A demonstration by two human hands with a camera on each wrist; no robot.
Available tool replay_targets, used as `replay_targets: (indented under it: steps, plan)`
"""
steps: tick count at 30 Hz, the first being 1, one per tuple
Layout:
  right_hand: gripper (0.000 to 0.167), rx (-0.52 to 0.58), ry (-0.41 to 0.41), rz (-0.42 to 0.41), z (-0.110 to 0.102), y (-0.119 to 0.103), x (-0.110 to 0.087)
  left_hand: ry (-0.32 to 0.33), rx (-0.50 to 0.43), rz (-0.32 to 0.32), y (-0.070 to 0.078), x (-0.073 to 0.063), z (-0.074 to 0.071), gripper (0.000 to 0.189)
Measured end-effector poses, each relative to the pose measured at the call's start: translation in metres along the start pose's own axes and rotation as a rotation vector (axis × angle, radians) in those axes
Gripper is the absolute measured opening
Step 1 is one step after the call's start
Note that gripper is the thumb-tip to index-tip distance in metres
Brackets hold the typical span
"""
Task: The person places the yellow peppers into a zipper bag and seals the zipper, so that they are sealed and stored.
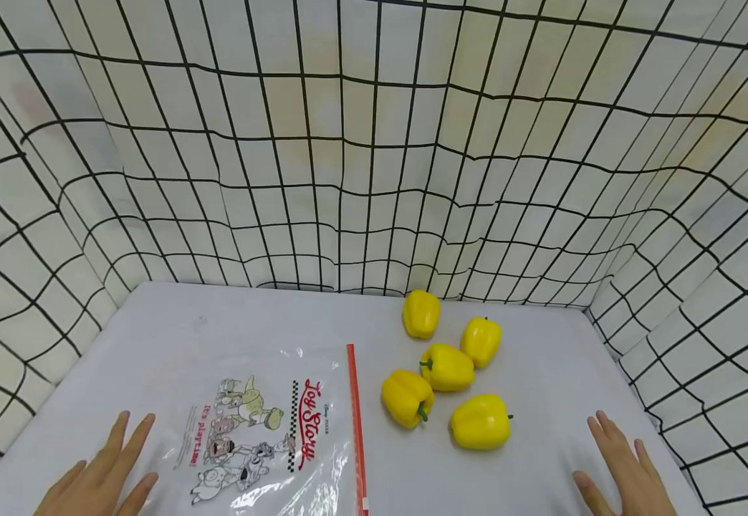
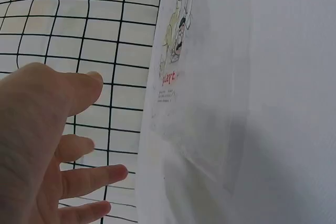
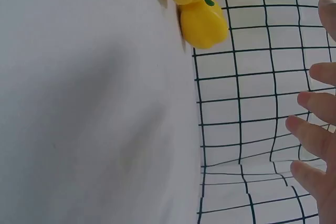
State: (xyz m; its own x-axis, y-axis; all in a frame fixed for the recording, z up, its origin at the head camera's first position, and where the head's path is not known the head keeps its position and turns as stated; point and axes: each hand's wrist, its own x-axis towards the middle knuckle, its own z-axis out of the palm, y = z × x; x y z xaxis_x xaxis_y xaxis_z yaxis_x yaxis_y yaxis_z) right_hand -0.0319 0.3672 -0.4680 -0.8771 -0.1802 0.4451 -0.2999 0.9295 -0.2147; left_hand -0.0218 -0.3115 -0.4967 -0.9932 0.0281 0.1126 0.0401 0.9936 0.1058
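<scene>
My left hand (image 1: 99, 473) is spread at the lower left in the head view, holding nothing, just left of a clear zip bag (image 1: 322, 487). The bag lies flat, printed with cartoon figures and "Toy Story", its red zip strip (image 1: 356, 423) along the right side. Right of the bag sit several yellow bell peppers: one at the back (image 1: 422, 314), one at the right (image 1: 481, 341), one in the middle (image 1: 450, 368), one near the bag (image 1: 407, 398) and one in front (image 1: 480, 422). My right hand (image 1: 625, 469), fingers spread and holding nothing, is at the lower right, apart from the peppers.
The white tabletop (image 1: 548, 387) carries the bag and peppers. White walls covered by black netting (image 1: 374, 143) rise behind the table and along both sides. In the right wrist view, two peppers (image 3: 203, 24) show near the table's edge.
</scene>
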Motion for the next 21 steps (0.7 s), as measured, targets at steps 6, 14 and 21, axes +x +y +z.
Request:
replay_targets:
  steps: [6,14,21]
  plan:
    - [0.091,0.016,0.035,0.023,0.006,-0.017,0.005,0.033,-0.056,0.044,0.016,0.004,-0.001,0.077]
    - [0.089,0.073,0.079,0.045,0.011,-0.040,0.011,0.143,-0.141,0.072,0.041,0.001,0.004,0.060]
    - [0.090,0.175,0.131,0.063,0.016,-0.061,0.014,0.232,-0.244,0.082,0.060,0.006,0.006,0.050]
